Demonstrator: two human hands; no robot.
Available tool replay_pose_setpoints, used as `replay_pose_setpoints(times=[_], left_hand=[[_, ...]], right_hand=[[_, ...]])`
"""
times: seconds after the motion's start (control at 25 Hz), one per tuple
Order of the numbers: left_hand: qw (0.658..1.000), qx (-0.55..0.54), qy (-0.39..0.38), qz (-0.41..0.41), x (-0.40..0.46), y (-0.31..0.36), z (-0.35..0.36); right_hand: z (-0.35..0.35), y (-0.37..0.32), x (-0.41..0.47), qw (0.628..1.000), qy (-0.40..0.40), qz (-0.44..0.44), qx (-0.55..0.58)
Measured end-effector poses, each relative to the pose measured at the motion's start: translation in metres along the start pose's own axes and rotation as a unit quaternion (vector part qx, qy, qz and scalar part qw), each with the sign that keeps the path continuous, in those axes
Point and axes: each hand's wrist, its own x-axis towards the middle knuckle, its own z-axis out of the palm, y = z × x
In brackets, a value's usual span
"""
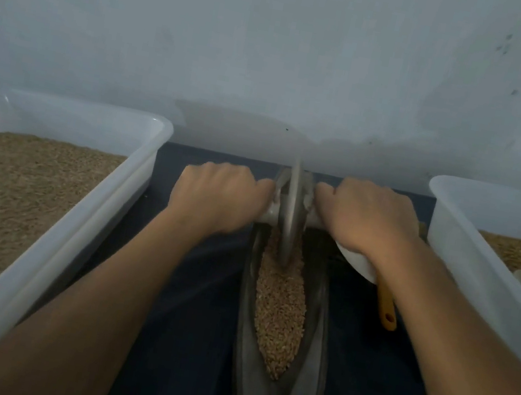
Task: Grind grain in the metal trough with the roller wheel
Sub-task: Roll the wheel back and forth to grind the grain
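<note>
Most grain [279, 308] in the metal trough [305, 389] looks whole: grinding judged early | roller wheel [290, 216] stands upright at trough's far end, rim in the grain | left hand [217, 195] and right hand [365, 216] curl round the axle handles either side of wheel | grain-filled white tubs [48, 229] flank trough

No text, label, brand, number or sign can be read anywhere in view.

Grain workroom: grain-filled tubs [49, 222], trough [310, 362]
</note>
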Motion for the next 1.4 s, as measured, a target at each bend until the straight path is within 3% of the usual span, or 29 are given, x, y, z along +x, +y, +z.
replay_pose_setpoints(times=[0.08,0.2,0.4,0.52,0.64,0.8,0.88,0.96,1.08,1.2,1.24,1.4], left_hand=[[0.998,0.028,0.057,0.007,-0.023,0.002,0.005],[0.986,0.093,0.128,0.061,-0.056,0.018,-0.002],[0.981,-0.046,0.189,0.023,-0.085,0.027,-0.015],[0.978,0.056,0.193,0.054,-0.077,0.023,-0.009],[0.979,0.124,0.127,0.096,-0.043,0.014,-0.009],[0.995,-0.002,-0.1,0.017,0.019,-0.004,-0.015],[0.992,-0.019,-0.121,-0.005,0.036,-0.002,-0.015],[0.995,-0.004,-0.102,-0.003,0.039,0.002,-0.016],[0.998,-0.003,-0.055,-0.015,0.013,0.002,-0.015],[0.992,0.075,0.09,0.047,-0.04,0.01,-0.004],[0.99,0.058,0.122,0.034,-0.058,0.014,-0.003],[0.985,0.007,0.17,0.01,-0.096,0.027,-0.01]], right_hand=[[-0.001,-0.008,-0.022,0.997,0.074,-0.011,-0.01],[-0.003,-0.008,-0.06,0.996,0.093,0.005,-0.005],[-0.004,-0.012,-0.098,0.993,0.109,-0.013,-0.03],[-0.006,-0.011,-0.08,0.993,0.12,-0.011,-0.017],[-0.001,-0.002,-0.043,0.997,0.056,-0.028,-0.045],[-0.001,0.007,0.019,0.997,-0.08,-0.01,-0.003],[0.001,0.012,0.033,0.982,-0.18,-0.012,0.05],[0.001,0.016,0.033,0.975,-0.212,-0.032,0.056],[-0.006,0.005,0.009,0.995,-0.103,-0.012,0.003],[-0.003,-0.008,-0.038,0.997,0.067,-0.026,-0.042],[-0.004,-0.01,-0.056,0.994,0.1,-0.023,-0.023],[-0.006,-0.009,-0.109,0.989,0.143,-0.029,0.034]])
